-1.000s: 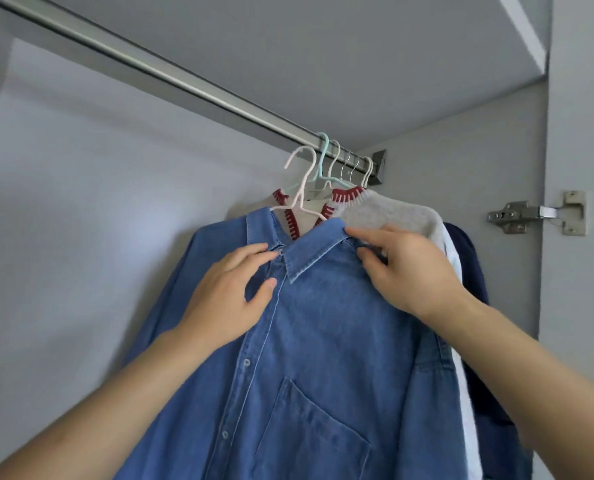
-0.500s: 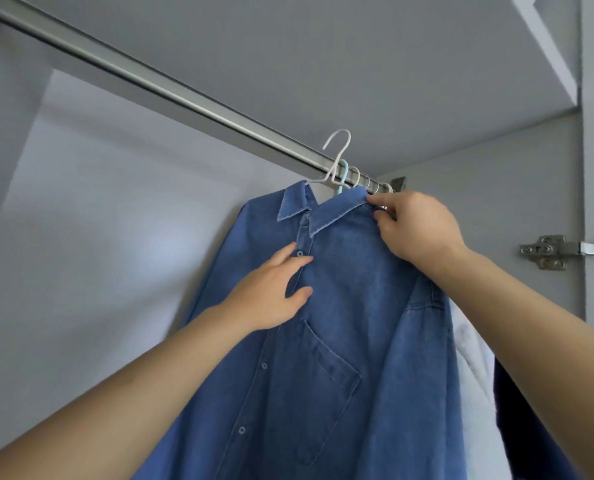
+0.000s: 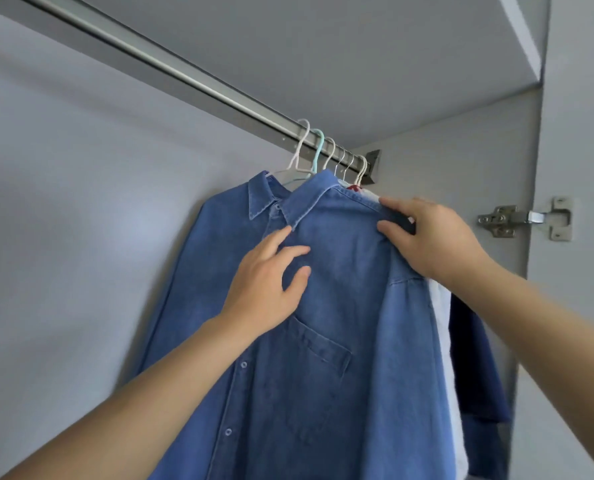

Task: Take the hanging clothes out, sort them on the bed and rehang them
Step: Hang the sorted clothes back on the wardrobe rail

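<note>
Up at the rail (image 3: 184,72), far right, the denim shirt (image 3: 323,306) hangs on its white hanger (image 3: 300,147); my right hand (image 3: 427,237) pinches its shoulder, my left hand (image 3: 267,282) rests flat, fingers apart, on the front (holding nothing); I'd steady the cloth and keep the hook seated.

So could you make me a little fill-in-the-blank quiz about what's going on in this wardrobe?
1. The right hand pinches the ____ of the denim shirt.
2. The white hanger hooks over the metal ____.
3. The left hand lies ____ on the shirt front.
4. A door ____ sits on the right.

Missing: shoulder; rail; open; hinge
</note>
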